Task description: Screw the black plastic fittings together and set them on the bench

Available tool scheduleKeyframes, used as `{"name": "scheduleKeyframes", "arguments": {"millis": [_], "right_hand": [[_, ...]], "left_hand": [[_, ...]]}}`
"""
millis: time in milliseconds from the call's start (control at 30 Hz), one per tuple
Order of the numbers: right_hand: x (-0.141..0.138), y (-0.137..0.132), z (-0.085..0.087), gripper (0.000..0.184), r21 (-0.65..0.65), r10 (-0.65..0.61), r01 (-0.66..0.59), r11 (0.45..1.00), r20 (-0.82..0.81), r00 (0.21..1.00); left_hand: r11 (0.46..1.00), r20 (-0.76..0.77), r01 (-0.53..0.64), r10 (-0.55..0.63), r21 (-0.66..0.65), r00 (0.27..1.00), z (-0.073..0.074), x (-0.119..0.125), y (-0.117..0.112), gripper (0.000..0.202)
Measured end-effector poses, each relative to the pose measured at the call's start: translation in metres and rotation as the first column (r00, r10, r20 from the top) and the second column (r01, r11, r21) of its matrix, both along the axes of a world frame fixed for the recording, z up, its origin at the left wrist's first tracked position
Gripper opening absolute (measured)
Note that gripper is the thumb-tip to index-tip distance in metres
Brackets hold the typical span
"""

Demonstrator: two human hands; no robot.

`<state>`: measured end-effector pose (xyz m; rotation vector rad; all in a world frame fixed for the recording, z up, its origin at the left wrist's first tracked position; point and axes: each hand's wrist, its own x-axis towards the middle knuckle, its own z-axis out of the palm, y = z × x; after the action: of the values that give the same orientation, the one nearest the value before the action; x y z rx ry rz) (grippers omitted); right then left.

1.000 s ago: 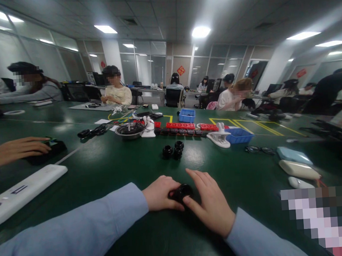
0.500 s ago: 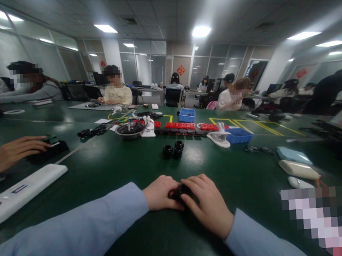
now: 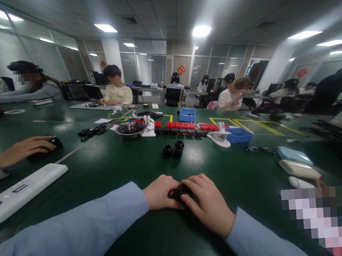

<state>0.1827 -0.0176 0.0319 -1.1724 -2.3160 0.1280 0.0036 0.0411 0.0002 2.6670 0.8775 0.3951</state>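
Note:
Both of my hands meet low in the middle of the view, around a small black part (image 3: pixel 181 191) that is mostly covered by fingers. My left hand (image 3: pixel 163 193) is closed on its left side, fingertips and thumb against it. My right hand (image 3: pixel 208 203) curls over the right side, with the thumb at the near edge. The part's kind is hidden. Just beyond my hands, a cluster of three glossy black round pieces (image 3: pixel 177 152) stands on the green table (image 3: pixel 138 161).
A white elongated device (image 3: pixel 29 191) lies left, below a co-worker's hand (image 3: pixel 26 151) on a black object. Ahead are a round metal dish (image 3: pixel 129 135), a red-and-black strip (image 3: pixel 180 126), a white clip (image 3: pixel 219 137) and a blue bin (image 3: pixel 239 135). Glasses (image 3: pixel 259 149) and cases (image 3: pixel 298 169) lie right.
My hands hold the same place and grip. At the left, the co-worker's hand has shifted slightly, and the green piece by its fingers no longer shows.

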Motion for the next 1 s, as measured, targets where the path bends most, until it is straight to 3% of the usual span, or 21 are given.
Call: {"name": "scheduleKeyframes", "arguments": {"millis": [1000], "right_hand": [[0.0008,0.0023,-0.0029,0.025,-0.004,0.034,-0.034,0.999,-0.022,0.999]], "left_hand": [[1.000,-0.027,-0.019,0.019,-0.015,0.999,0.0023,0.0007,-0.0007,0.036]]}}
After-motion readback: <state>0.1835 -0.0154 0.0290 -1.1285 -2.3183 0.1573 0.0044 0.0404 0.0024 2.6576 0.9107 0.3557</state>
